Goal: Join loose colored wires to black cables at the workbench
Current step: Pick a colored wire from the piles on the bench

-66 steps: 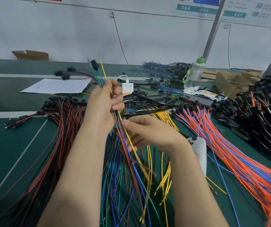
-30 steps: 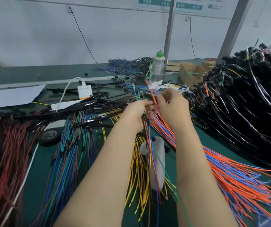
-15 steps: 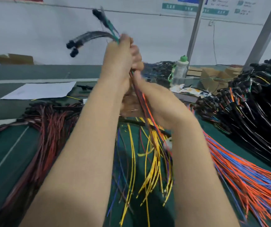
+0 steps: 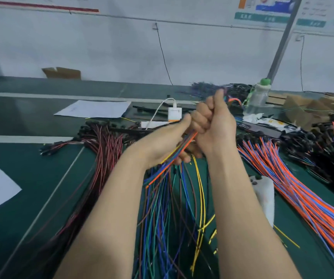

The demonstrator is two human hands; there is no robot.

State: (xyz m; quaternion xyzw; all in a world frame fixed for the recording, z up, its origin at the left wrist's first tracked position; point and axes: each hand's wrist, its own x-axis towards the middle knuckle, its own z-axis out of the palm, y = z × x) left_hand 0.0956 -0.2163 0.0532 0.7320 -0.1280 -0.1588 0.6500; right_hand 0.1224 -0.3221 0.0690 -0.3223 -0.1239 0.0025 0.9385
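Surface: green workbench mat [image 4: 31, 174] against a white wall, carrying sorted heaps of wire.
Held bundle [image 4: 174, 158]: orange, blue, green and yellow wires, running slantwise from the right fist down past the left palm, tails hanging free over the mat.
Right hand [image 4: 212, 125]: curling into a tight fist round the bundle's upper end, thumb pointing up; likely clamping the ends level for joining.
Left hand [image 4: 166, 143]: cupping the bundle from beneath, fingers bending round it, thumb reaching towards the right fist; seemingly steadying and gathering strands.
Black cables [image 4: 331, 146]: lying piled at far right, well apart from both hands; presence of one inside the fist impossible to tell.
Orange-and-blue wires [image 4: 295, 190]: fanning out beside the right forearm, within reach.
Mixed wires [image 4: 162, 214]: spreading beneath the forearms.
Stage: judging as gathering, joint not yet showing.
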